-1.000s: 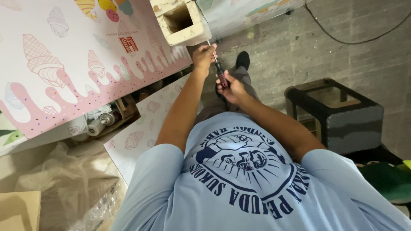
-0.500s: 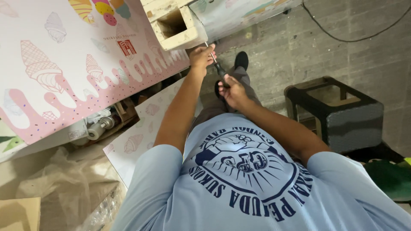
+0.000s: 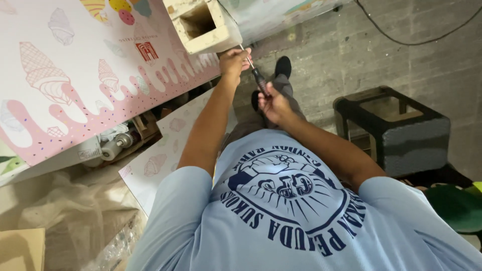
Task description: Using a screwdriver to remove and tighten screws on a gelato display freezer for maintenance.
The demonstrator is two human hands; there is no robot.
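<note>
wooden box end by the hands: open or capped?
Open. The cream wooden box shows a dark hollow at its end, no cap. The left hand and screwdriver sit just below it.

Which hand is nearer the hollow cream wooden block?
Left. The left hand pinches the screwdriver shaft just below the block; the right hand grips the handle, farther down.
</note>
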